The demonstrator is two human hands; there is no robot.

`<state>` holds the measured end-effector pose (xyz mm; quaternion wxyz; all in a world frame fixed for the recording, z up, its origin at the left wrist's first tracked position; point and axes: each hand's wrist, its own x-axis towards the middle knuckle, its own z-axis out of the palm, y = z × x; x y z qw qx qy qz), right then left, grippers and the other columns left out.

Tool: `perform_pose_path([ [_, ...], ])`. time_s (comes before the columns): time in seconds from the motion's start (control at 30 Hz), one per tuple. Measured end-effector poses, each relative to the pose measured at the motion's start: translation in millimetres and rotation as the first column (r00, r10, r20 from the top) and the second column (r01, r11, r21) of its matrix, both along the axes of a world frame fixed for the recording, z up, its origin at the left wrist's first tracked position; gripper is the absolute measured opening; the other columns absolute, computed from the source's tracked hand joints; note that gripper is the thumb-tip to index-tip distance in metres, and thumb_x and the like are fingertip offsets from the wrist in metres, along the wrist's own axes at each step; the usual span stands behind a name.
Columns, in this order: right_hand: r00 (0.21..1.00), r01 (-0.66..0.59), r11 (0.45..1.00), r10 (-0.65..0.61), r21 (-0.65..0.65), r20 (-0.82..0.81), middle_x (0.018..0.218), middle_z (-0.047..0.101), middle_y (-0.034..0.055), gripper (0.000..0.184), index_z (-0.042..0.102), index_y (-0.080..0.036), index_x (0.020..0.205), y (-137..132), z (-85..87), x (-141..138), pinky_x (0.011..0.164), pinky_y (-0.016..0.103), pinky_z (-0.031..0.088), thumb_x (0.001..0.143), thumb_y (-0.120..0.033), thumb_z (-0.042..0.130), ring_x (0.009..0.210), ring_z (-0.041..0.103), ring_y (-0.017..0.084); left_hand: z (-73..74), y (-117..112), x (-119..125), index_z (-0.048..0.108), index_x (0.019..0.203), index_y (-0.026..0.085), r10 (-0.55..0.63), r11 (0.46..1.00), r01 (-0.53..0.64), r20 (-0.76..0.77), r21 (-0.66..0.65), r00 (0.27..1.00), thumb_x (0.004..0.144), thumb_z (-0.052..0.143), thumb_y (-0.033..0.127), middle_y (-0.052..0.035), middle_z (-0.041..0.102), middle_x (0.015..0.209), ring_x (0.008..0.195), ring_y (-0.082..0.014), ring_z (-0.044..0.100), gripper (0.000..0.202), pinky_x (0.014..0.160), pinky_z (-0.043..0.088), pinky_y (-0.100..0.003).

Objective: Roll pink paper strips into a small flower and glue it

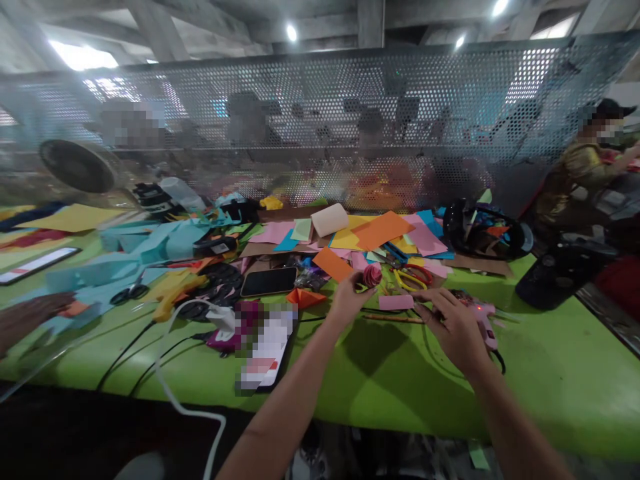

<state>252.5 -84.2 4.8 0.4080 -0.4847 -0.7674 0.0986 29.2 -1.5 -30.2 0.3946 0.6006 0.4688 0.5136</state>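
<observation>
My left hand is closed around a small red-and-pink rolled paper flower, its spiral top facing up. A short pink paper strip is pinched at its right end by the fingers of my right hand. The two pieces are a little apart above the green table. Just behind them lie yellow-handled scissors and pliers. A thin brown stick rests below the strip. Beyond my right wrist is a pink glue gun, partly hidden by that hand.
Coloured paper sheets cover the back of the green table. Phones, cables and a yellow glue gun lie to the left. A dark tumbler stands at right. Another person's hand works at far left. A perforated metal screen rises behind.
</observation>
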Motion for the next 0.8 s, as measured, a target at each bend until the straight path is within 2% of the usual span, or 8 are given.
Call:
perform_pose_path([
  [0.13,1.0,0.007,1.0,-0.007,0.006,0.005,0.111,0.069,0.0088,0.022,0.067,-0.023,0.111,0,-1.2,0,0.081,0.034,0.053,0.098,-0.029,0.051,0.099,0.067,0.023,2.7,-9,6,0.067,0.088,0.018,-0.104,0.986,0.085,0.132,0.144,0.986,0.065,0.081,0.03,-0.0049,0.068,0.09,0.085,-0.0182,0.06,0.03,0.08,0.047,-0.031],
  [0.23,1.0,0.005,1.0,-0.006,0.002,0.016,0.109,0.069,0.0088,0.022,0.067,-0.023,0.112,0,-0.5,1,0.077,0.032,0.053,0.098,-0.029,0.052,0.095,0.067,0.022,7.7,-15,6,0.068,0.091,0.018,-0.216,0.955,0.186,0.11,0.232,0.97,0.071,0.078,0.028,-0.0071,0.068,0.094,0.091,-0.0196,0.062,0.024,0.084,0.048,-0.032],
  [0.3,1.0,0.003,1.0,-0.002,-0.001,0.021,0.109,0.069,0.0088,0.022,0.067,-0.023,0.112,-1,0.1,1,0.075,0.031,0.053,0.098,-0.03,0.051,0.094,0.067,0.022,11.2,-17,5,0.069,0.092,0.019,-0.251,0.94,0.223,0.082,0.259,0.964,0.074,0.076,0.027,-0.008,0.068,0.096,0.093,-0.0206,0.063,0.021,0.085,0.048,-0.032],
  [0.53,0.999,0.021,1.0,-0.021,-0.005,0.036,0.109,0.069,0.0089,0.024,0.067,-0.024,0.114,-1,0.3,1,0.076,0.032,0.053,0.098,-0.031,0.05,0.094,0.067,0.023,15.7,-19,5,0.07,0.094,0.019,-0.293,0.916,0.261,0.062,0.305,0.954,0.076,0.076,0.03,-0.0104,0.069,0.097,0.096,-0.0241,0.064,0.022,0.088,0.048,-0.035],
  [0.8,1.0,0.007,1.0,-0.007,0.0,0.019,0.109,0.07,0.0093,0.025,0.068,-0.024,0.114,-1,1.6,0,0.077,0.033,0.053,0.099,-0.03,0.05,0.096,0.067,0.023,13.3,-18,6,0.07,0.093,0.019,-0.275,0.932,0.245,0.082,0.265,0.958,0.075,0.078,0.03,-0.0103,0.069,0.098,0.097,-0.0235,0.064,0.023,0.087,0.049,-0.034],
])
